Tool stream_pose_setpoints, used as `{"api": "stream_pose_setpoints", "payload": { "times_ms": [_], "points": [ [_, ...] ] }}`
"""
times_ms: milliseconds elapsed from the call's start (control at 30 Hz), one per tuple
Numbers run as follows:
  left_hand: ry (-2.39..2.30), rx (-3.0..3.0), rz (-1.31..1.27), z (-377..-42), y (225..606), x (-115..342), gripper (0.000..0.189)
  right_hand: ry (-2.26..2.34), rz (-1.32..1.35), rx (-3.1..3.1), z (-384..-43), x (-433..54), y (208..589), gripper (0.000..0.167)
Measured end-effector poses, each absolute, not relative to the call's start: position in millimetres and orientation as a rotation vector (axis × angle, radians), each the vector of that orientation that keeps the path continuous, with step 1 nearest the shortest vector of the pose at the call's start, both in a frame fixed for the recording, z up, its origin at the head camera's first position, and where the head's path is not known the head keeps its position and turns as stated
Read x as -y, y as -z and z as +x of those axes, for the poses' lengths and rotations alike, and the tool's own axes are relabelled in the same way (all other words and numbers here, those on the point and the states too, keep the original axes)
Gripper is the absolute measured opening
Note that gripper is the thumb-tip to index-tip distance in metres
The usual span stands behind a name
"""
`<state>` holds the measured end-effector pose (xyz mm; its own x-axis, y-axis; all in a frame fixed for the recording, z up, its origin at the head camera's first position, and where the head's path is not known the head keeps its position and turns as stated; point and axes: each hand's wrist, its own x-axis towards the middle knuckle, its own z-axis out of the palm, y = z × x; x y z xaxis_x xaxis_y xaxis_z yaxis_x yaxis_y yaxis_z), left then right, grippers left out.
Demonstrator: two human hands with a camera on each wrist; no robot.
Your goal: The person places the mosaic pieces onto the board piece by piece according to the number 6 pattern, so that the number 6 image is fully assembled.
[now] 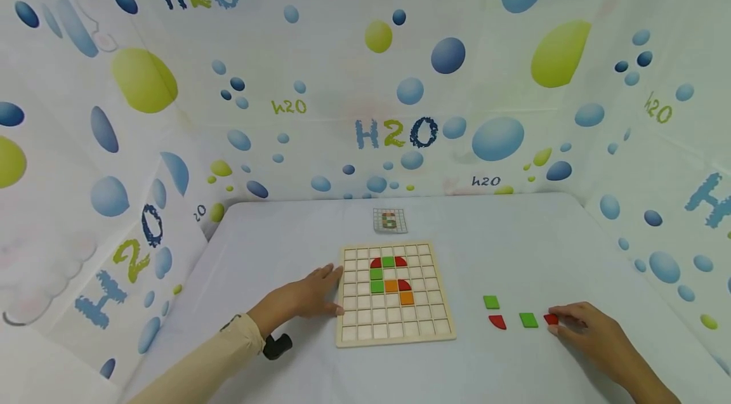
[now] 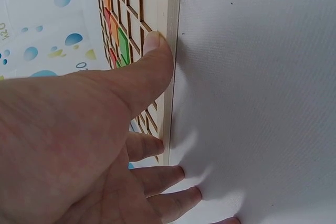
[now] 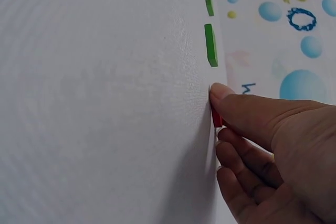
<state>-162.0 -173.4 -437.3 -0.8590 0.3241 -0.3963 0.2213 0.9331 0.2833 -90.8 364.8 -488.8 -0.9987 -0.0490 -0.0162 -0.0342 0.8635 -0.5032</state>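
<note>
A wooden grid board (image 1: 442, 329) lies on the white table, with several red, green and orange tiles set in its cells. My left hand (image 1: 313, 293) rests along its left edge; in the left wrist view the thumb (image 2: 153, 51) lies on the board's rim and the fingers are spread beside it. At the right, my right hand (image 1: 591, 328) pinches a red tile (image 1: 551, 319) between thumb and fingers, low at the tabletop. The fingers partly cover this tile (image 3: 217, 118) in the right wrist view.
Left of the pinched tile lie a green square (image 1: 528, 319), a red quarter-circle (image 1: 498, 322) and another green square (image 1: 491, 302). Behind the board sits a small pattern card (image 1: 390, 221). A black object (image 1: 277, 347) shows by the left cuff. Printed cloth hangs around the table.
</note>
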Motion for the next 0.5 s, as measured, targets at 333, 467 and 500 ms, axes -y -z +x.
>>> {"api": "stream_pose_setpoints", "payload": {
  "times_ms": [333,467,500],
  "points": [
    [-0.326,-2.643,0.402,-161.4,435.3,173.3,0.094,0.810,-0.046,-3.026,-90.3,-359.2,486.6,0.038],
    [-0.321,-2.645,0.406,-161.0,436.8,173.6,0.094,0.803,-0.038,-3.021,-90.6,-358.8,486.2,0.038],
    [-0.319,-2.646,0.407,-160.9,437.3,173.8,0.094,0.803,-0.037,-3.018,-90.8,-358.7,486.3,0.038]
  ]
}}
